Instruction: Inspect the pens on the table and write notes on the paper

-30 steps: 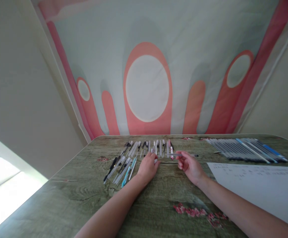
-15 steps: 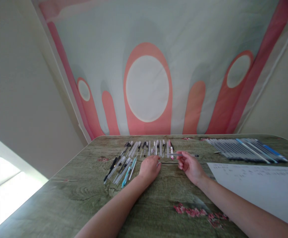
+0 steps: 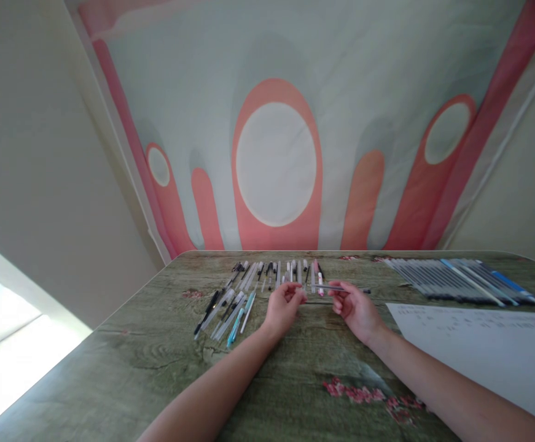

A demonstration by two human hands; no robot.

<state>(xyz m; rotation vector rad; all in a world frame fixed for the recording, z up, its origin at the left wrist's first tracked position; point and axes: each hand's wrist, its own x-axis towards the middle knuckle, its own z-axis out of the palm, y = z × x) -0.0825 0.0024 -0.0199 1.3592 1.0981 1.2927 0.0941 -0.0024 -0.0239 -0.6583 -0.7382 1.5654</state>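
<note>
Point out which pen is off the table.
The slim clear pen with a dark tip, pinched in the right hand's fingers and held level. All the other pens lie on the wood-patterned table.

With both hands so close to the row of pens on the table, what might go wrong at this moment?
1. The right hand pinches a thin pen near one end only; it may tip or slip from that grip.
2. The left hand is right next to the row of pens, so a small movement may knock them out of line.
3. The loose pens at the left lie slanted and may roll.
</note>
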